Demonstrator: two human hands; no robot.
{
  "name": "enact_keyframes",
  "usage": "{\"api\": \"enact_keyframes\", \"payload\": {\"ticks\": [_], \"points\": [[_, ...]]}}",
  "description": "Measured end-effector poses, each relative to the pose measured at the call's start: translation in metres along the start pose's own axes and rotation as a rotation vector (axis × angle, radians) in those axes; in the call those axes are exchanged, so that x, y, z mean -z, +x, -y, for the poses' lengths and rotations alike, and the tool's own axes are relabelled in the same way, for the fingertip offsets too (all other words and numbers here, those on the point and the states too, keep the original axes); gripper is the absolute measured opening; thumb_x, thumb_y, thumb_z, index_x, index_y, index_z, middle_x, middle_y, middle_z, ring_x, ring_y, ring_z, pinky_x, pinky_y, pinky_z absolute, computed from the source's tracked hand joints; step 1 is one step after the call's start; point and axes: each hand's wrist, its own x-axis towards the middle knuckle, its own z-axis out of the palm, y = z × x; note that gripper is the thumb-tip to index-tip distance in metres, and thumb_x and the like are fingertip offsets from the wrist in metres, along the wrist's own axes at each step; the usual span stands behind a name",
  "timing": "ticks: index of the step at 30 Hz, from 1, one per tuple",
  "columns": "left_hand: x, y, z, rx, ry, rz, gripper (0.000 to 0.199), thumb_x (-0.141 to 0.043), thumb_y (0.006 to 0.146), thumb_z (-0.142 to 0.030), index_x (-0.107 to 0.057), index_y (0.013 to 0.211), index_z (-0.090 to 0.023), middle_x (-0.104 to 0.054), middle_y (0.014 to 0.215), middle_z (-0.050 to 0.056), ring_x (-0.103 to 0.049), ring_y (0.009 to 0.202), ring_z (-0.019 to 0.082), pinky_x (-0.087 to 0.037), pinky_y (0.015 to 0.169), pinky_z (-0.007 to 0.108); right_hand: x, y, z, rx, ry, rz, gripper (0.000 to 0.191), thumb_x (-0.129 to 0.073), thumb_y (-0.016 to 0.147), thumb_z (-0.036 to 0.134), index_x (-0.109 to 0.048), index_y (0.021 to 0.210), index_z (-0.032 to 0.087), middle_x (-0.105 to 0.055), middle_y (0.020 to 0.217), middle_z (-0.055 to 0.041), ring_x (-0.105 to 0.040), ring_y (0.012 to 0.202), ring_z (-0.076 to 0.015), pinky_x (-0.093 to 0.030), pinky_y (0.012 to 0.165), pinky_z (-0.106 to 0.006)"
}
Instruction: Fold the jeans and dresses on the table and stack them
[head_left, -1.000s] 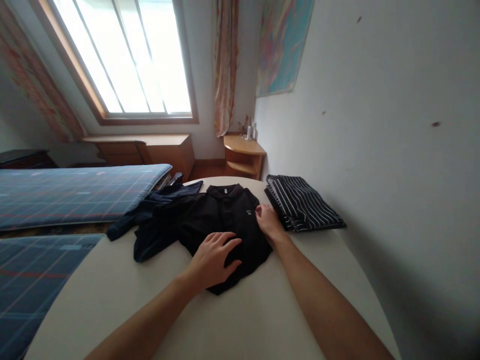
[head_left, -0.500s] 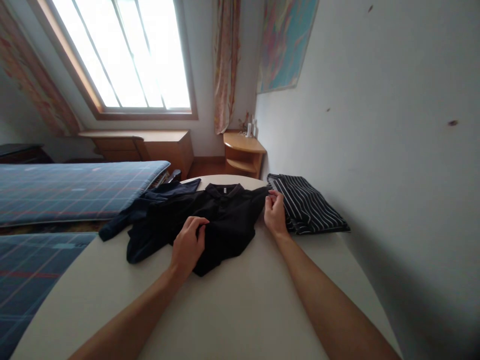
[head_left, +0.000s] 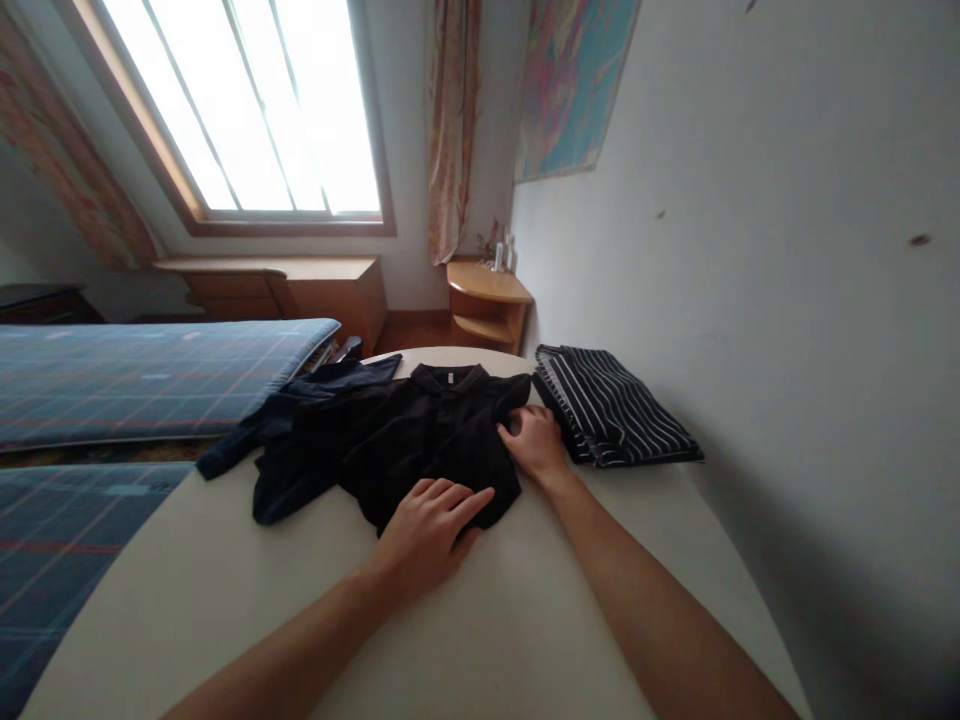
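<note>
A black collared shirt (head_left: 442,430) lies spread on the white table (head_left: 480,640), its collar and small white label at the far side. My left hand (head_left: 431,525) rests on the shirt's near hem with fingers stretched out and thumb apart. At the shirt's right side, my right hand (head_left: 534,440) touches the fabric just below the sleeve, thumb and fingers apart. Right of that hand is a folded black-and-white striped garment (head_left: 619,405). Dark navy clothing (head_left: 300,405) lies partly under the shirt's left side.
Blue plaid mattresses (head_left: 150,380) stand left of the table. A white wall (head_left: 787,300) runs close along the right. Beyond the table are a wooden corner shelf (head_left: 487,283), a wooden desk (head_left: 330,270) and a bright window (head_left: 255,110).
My left hand has moved right and nearer, from a pinch on the shirt to lying flat at its hem. My right hand has let go of the sleeve end and shifted nearer along the side.
</note>
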Motion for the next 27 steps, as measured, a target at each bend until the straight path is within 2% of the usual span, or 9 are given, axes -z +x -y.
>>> {"api": "enact_keyframes", "payload": {"ticks": [2,5,10,12,15,18,21,24,27], "points": [[-0.002,0.001,0.003,0.01,0.003,0.018,0.034,-0.056,0.095,-0.02,-0.064,0.127,-0.031,-0.073,0.106,0.004,-0.067,0.097,0.022,-0.05,0.087,0.039,0.002,-0.001,0.002,-0.008,-0.009,0.013,0.024,-0.061,0.088,0.035,-0.071,0.1,0.016,-0.07,0.11,-0.0133,-0.057,0.114,-0.03,-0.041,0.102,-0.04],[0.0,0.0,0.007,0.03,0.017,-0.003,0.032,-0.053,0.093,-0.012,-0.068,0.116,-0.029,-0.071,0.1,0.003,-0.066,0.091,0.021,-0.05,0.083,0.037,0.007,0.002,0.006,-0.019,0.056,-0.012,0.02,-0.054,0.092,0.03,-0.066,0.101,0.017,-0.071,0.103,-0.0124,-0.062,0.105,-0.0266,-0.044,0.094,-0.034],[0.006,0.001,0.012,0.208,-0.064,-0.204,0.028,-0.046,0.091,-0.011,-0.065,0.107,-0.025,-0.066,0.1,0.005,-0.065,0.086,0.019,-0.051,0.078,0.032,0.03,0.013,0.008,-0.108,0.167,-0.167,0.027,-0.042,0.098,0.037,-0.056,0.109,0.017,-0.068,0.093,-0.0115,-0.066,0.086,-0.0274,-0.047,0.08,-0.036],[0.008,0.002,0.013,0.258,-0.105,-0.265,0.025,-0.044,0.092,-0.012,-0.063,0.102,-0.025,-0.065,0.098,0.004,-0.065,0.085,0.018,-0.05,0.077,0.03,0.044,0.016,0.007,-0.063,0.163,-0.247,0.022,-0.046,0.096,0.036,-0.055,0.106,0.018,-0.067,0.094,-0.0117,-0.065,0.088,-0.028,-0.047,0.082,-0.038],[0.008,0.002,0.015,0.266,-0.127,-0.289,0.021,-0.043,0.092,-0.013,-0.06,0.1,-0.024,-0.065,0.097,0.004,-0.065,0.085,0.018,-0.05,0.077,0.03,0.066,0.021,0.005,0.079,0.119,-0.335,0.009,-0.05,0.092,0.023,-0.056,0.097,0.02,-0.065,0.097,-0.0107,-0.063,0.093,-0.0264,-0.046,0.088,-0.039],[0.006,0.0,0.016,0.29,-0.147,-0.3,0.021,-0.042,0.093,-0.014,-0.058,0.1,-0.023,-0.064,0.097,0.003,-0.065,0.084,0.017,-0.049,0.077,0.03,0.084,0.024,-0.001,0.149,0.041,-0.418,0.015,-0.047,0.088,0.011,-0.058,0.091,0.02,-0.064,0.099,-0.0104,-0.061,0.096,-0.0249,-0.046,0.092,-0.038],[0.004,0.0,0.016,0.339,-0.194,-0.332,0.021,-0.042,0.093,-0.013,-0.058,0.101,-0.024,-0.063,0.098,0.002,-0.065,0.083,0.016,-0.049,0.076,0.028,0.094,0.024,-0.007,0.136,-0.044,-0.47,0.019,-0.049,0.087,0.007,-0.061,0.095,0.019,-0.062,0.109,-0.0125,-0.06,0.104,-0.0259,-0.046,0.094,-0.039],[0.002,0.001,0.017,0.354,-0.241,-0.349,0.02,-0.042,0.092,-0.014,-0.057,0.102,-0.024,-0.063,0.101,0.002,-0.065,0.086,0.016,-0.049,0.079,0.028,0.099,0.022,-0.004,0.135,-0.152,-0.413,0.02,-0.058,0.085,0.008,-0.064,0.101,0.018,-0.06,0.121,-0.0147,-0.055,0.116,-0.0295,-0.044,0.097,-0.042],[0.002,0.002,0.02,0.379,-0.286,-0.387,0.019,-0.043,0.092,-0.015,-0.057,0.101,-0.023,-0.064,0.1,0.002,-0.065,0.09,0.017,-0.049,0.082,0.029,0.102,0.017,0.008,0.156,-0.165,-0.161,0.015,-0.065,0.085,0.013,-0.068,0.098,0.018,-0.068,0.108,-0.0107,-0.061,0.106,-0.0265,-0.046,0.092,-0.037]]}}
